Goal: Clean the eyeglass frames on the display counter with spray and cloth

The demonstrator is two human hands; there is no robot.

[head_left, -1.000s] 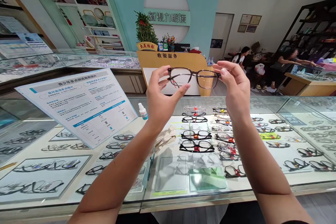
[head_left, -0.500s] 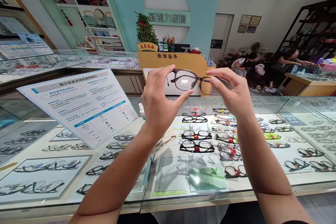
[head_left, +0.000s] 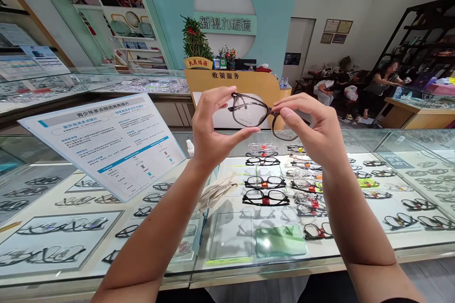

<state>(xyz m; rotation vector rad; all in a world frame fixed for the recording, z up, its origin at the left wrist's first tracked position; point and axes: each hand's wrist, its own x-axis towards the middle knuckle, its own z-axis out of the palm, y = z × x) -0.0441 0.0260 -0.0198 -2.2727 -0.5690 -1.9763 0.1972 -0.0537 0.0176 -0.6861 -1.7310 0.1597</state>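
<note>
A pair of dark-framed eyeglasses [head_left: 250, 110] is held up above the glass counter, tilted down toward the right. My left hand [head_left: 218, 128] pinches the left end of the frame, fingertips at the top corner and thumb stretched below the lens. With thumb and fingers, my right hand [head_left: 309, 120] grips the frame near the bridge and right lens, covering part of that lens. Under the hands, rows of glasses with red tags [head_left: 266, 197] lie in the display. A green cloth or card [head_left: 280, 241] lies nearer the front edge.
A printed sheet [head_left: 106, 147] stands tilted on the left. Beside my left wrist is a small white bottle [head_left: 190, 147]. A wooden cash desk [head_left: 227, 86] with a plant stands behind. Two people sit at the back right, near another counter [head_left: 423, 116].
The eyeglasses have tilted, their right side now lower. My right hand has moved its grip inward, nearer the bridge. A person at the back right has shifted an arm.
</note>
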